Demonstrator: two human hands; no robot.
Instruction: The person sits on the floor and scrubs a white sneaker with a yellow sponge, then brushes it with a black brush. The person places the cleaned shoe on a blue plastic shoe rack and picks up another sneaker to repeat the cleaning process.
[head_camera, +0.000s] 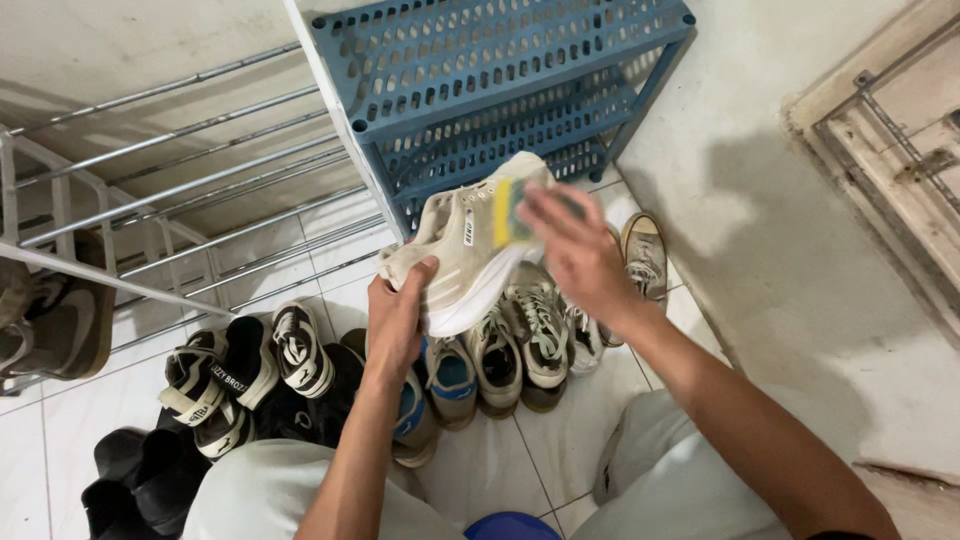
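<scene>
My left hand (397, 318) grips the toe end of a dirty beige sneaker (455, 245) with a white sole, held up on its side above the floor. My right hand (578, 250) presses a yellow-and-green sponge (509, 211) against the sneaker's heel side; the hand and sponge are motion-blurred. Below the held sneaker, several worn sneakers (520, 335) stand in a row on the white tiled floor.
A blue plastic shoe rack (500, 90) stands right behind the sneaker. A metal rod rack (150, 190) lies to the left. Black-and-white sandals (240, 375) and black shoes (135, 480) sit at lower left. A tan sneaker (645, 255) rests by the concrete step. My knees fill the bottom.
</scene>
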